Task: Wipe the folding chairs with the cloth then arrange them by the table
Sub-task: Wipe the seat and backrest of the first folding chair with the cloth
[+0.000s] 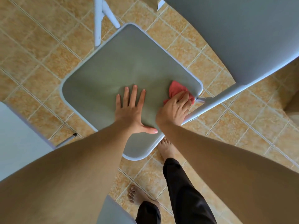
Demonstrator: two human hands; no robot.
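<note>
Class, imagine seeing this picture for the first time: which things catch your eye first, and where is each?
The pink-red cloth stands out, gripped by the right hand at the right corner of the grey chair seat in the middle. The left hand lies flat on the seat beside it. Bare feet stand on the tan tiled floor below.

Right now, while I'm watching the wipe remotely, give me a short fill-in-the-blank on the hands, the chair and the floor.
1. The right hand grips a crumpled ____.
2. The left hand lies flat, fingers straight, on the chair's ____.
3. The floor is covered in ____.
4. The person's feet are ____.

Missing words: cloth; seat; tiles; bare.
</note>
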